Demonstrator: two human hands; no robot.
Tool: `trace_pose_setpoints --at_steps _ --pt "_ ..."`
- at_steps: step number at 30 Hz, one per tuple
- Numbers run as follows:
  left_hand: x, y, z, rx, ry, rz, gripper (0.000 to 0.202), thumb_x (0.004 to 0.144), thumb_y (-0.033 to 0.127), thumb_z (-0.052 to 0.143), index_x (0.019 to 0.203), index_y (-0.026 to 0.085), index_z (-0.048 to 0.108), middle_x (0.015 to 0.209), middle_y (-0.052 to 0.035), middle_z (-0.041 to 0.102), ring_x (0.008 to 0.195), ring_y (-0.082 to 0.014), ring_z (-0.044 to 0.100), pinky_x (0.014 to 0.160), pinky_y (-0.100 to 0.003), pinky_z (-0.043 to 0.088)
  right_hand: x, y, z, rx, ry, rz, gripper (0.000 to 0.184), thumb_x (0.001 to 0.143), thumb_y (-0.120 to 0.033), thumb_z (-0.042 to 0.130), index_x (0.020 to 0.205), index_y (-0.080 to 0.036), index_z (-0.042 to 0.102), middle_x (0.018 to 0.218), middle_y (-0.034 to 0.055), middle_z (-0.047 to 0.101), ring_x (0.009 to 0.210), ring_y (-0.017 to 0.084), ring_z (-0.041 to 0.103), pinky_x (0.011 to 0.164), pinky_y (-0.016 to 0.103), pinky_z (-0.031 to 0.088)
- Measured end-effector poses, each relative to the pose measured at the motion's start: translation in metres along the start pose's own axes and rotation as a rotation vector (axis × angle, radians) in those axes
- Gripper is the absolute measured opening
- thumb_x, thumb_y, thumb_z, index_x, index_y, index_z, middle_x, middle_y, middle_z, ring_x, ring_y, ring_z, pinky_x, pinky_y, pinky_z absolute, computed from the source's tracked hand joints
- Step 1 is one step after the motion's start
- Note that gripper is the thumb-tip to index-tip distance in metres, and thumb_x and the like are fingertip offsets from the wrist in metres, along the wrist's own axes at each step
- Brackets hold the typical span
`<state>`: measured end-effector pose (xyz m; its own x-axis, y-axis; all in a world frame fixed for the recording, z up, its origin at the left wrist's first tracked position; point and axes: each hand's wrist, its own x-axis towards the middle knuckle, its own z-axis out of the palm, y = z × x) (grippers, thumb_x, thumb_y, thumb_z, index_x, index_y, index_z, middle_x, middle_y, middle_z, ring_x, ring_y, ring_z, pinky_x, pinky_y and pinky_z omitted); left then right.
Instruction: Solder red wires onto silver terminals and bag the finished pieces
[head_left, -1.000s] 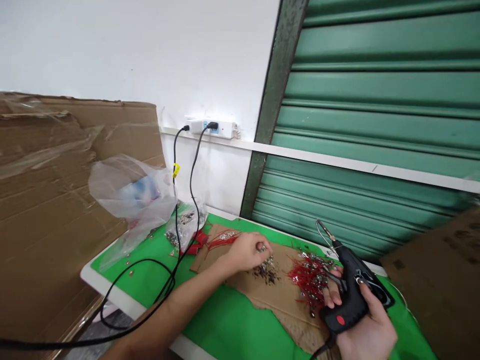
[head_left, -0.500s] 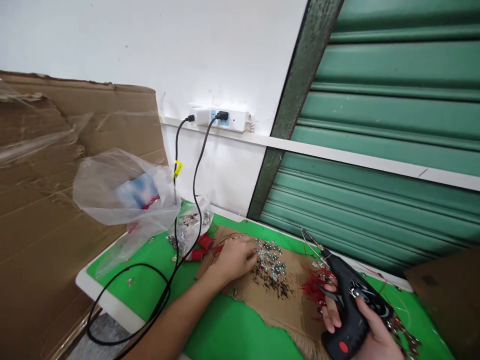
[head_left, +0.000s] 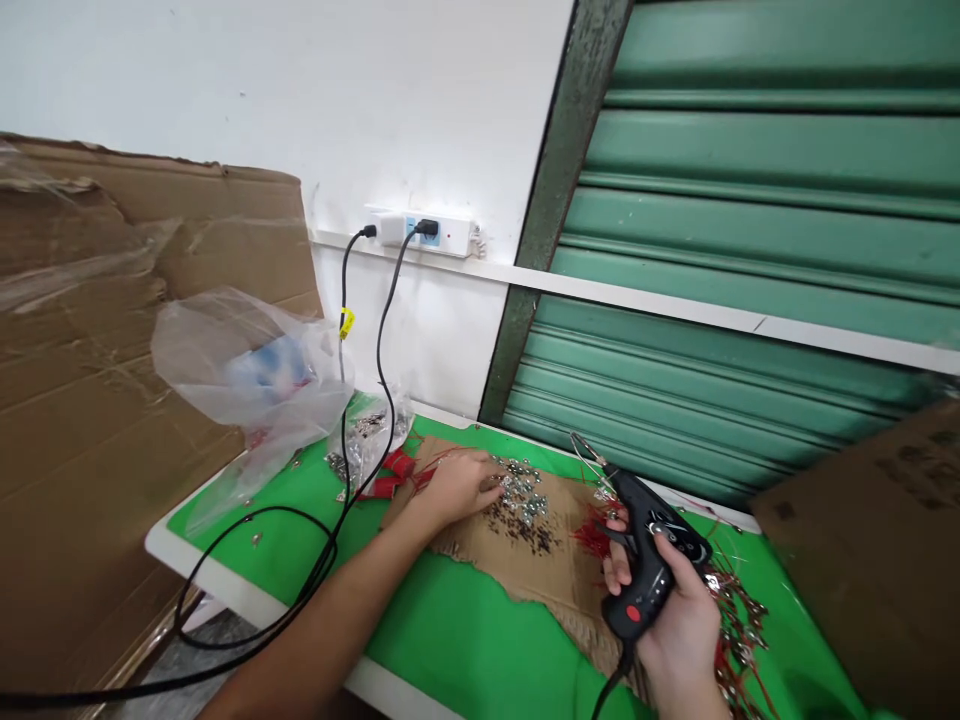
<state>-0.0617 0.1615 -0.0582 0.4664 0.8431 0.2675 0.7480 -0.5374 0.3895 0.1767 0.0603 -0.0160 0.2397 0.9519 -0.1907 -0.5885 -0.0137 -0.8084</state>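
Left hand (head_left: 454, 487) slid to 9 o'clock edge of clips (head_left: 523, 497) — grip unclear, possibly pinching one. Right hand (head_left: 679, 635) clamps gun (head_left: 643, 562), 3 o'clock.

A white-edged table (head_left: 225, 575) carries a green cover (head_left: 465, 640). A torn cardboard sheet (head_left: 555, 575) lies flat on its middle. Left of the cardboard sheet lie red pieces (head_left: 394, 475), a small clear bag (head_left: 371, 440) of metal parts, a larger clear bag (head_left: 240, 370), loose metal bits (head_left: 256, 538) and looping black cables (head_left: 300, 560). Right of the cardboard sheet lie red wires (head_left: 739, 625) with metal ends.
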Motion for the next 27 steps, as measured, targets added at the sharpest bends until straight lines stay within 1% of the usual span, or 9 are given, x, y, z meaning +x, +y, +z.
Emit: trace_pose_setpoints --at_steps 2,4,8,13,18,20,23,25,27 --pt "-0.004 0.001 0.000 -0.033 0.055 0.030 0.029 0.089 0.035 0.057 0.116 0.029 0.068 0.102 -0.0038 0.068 0.099 -0.0185 0.063 0.091 -0.028 0.050 0.001 0.000 0.000 -0.002 -0.004 0.001 0.037 0.061 -0.040 0.079 0.086 -0.014 0.075 0.062 0.0034 0.061 0.044 0.010 0.043 0.037 0.022 0.041" --pt "-0.007 0.002 0.000 -0.067 0.076 0.062 0.028 0.090 0.032 0.055 0.115 0.029 0.068 0.100 -0.0033 0.067 0.097 -0.0169 0.063 0.090 -0.026 0.050 0.001 0.000 0.000 -0.003 -0.013 0.004 0.037 0.061 -0.041 0.078 0.085 -0.013 0.075 0.057 0.0026 0.058 0.043 0.010 0.043 0.037 0.022 0.040" --pt "-0.007 0.003 0.001 -0.087 0.023 0.131 0.027 0.089 0.027 0.055 0.111 0.027 0.071 0.096 -0.0035 0.066 0.092 -0.0155 0.062 0.084 -0.024 0.049 0.000 -0.002 0.001 0.000 -0.024 0.005 0.037 0.060 -0.041 0.079 0.084 -0.012 0.076 0.056 0.0025 0.057 0.042 0.010 0.043 0.037 0.022 0.040" --pt "0.002 0.000 0.007 -0.104 -0.078 0.156 0.024 0.091 0.029 0.055 0.105 0.025 0.074 0.093 -0.0043 0.069 0.090 -0.0157 0.062 0.080 -0.023 0.047 0.002 -0.002 0.001 0.003 -0.021 0.009 0.037 0.059 -0.043 0.080 0.081 -0.013 0.077 0.051 0.0012 0.053 0.041 0.010 0.043 0.037 0.022 0.039" --pt "0.005 0.001 0.006 -0.124 -0.075 0.142 0.021 0.091 0.032 0.057 0.098 0.023 0.075 0.091 -0.0040 0.070 0.090 -0.0152 0.062 0.080 -0.022 0.046 0.004 -0.003 0.000 0.007 -0.031 0.013 0.039 0.059 -0.043 0.080 0.081 -0.012 0.077 0.049 0.0015 0.052 0.041 0.011 0.043 0.036 0.022 0.039" --pt "0.003 0.004 0.002 -0.121 -0.051 0.133 0.021 0.090 0.032 0.057 0.100 0.023 0.073 0.090 -0.0038 0.068 0.089 -0.0152 0.062 0.080 -0.023 0.047 0.004 -0.003 -0.001 0.012 -0.035 0.009 0.038 0.059 -0.042 0.080 0.082 -0.012 0.077 0.053 0.0024 0.056 0.042 0.011 0.044 0.037 0.022 0.040" --pt "-0.001 0.006 -0.004 -0.110 -0.028 0.126 0.024 0.089 0.025 0.055 0.107 0.024 0.071 0.093 -0.0037 0.067 0.088 -0.0150 0.062 0.081 -0.023 0.047 0.003 -0.003 -0.003 0.023 -0.032 0.002 0.038 0.059 -0.041 0.080 0.086 -0.013 0.076 0.067 0.0053 0.065 0.043 0.010 0.044 0.037 0.022 0.040" --pt "-0.002 0.005 -0.005 -0.100 -0.042 0.127 0.028 0.087 0.019 0.053 0.109 0.024 0.070 0.095 -0.0037 0.067 0.089 -0.0150 0.062 0.082 -0.023 0.047 0.004 -0.002 -0.004 0.028 -0.027 -0.001 0.039 0.060 -0.041 0.079 0.087 -0.014 0.076 0.074 0.0063 0.068 0.043 0.010 0.044 0.036 0.023 0.040" --pt "-0.001 0.002 -0.004 -0.093 -0.063 0.138 0.029 0.087 0.019 0.053 0.109 0.025 0.071 0.096 -0.0038 0.067 0.092 -0.0154 0.062 0.083 -0.023 0.047 0.004 -0.001 -0.005 0.033 -0.025 -0.009 0.038 0.061 -0.039 0.079 0.088 -0.014 0.076 0.078 0.0061 0.069 0.043 0.009 0.044 0.036 0.023 0.040"
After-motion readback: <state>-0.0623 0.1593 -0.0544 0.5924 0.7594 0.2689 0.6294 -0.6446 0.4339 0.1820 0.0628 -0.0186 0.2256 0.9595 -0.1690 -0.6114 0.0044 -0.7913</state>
